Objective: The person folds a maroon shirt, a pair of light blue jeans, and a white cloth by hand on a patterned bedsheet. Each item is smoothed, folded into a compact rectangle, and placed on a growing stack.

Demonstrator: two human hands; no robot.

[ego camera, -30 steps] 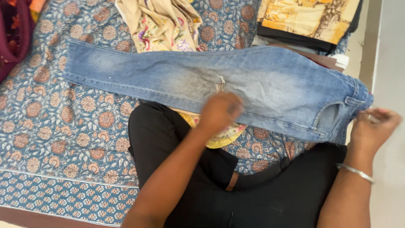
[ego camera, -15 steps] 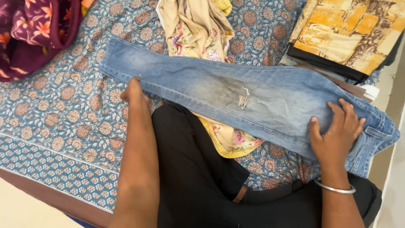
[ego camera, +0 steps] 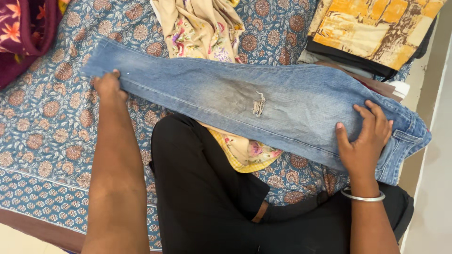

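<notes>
The jeans point(ego camera: 282, 101) lie folded lengthwise across the bed point(ego camera: 42, 117) in front of my crossed legs, waistband at the right edge. My left hand point(ego camera: 107, 86) grips the hem end, fingers curled on the denim. My right hand point(ego camera: 365, 138) rests flat on the hip area, fingers spread; a floral cloth point(ego camera: 200, 28) lies beneath the jeans.

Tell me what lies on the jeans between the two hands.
In the head view, between the left hand and right hand the jeans show a dark smudge and a small frayed tear; nothing else rests there.
</notes>
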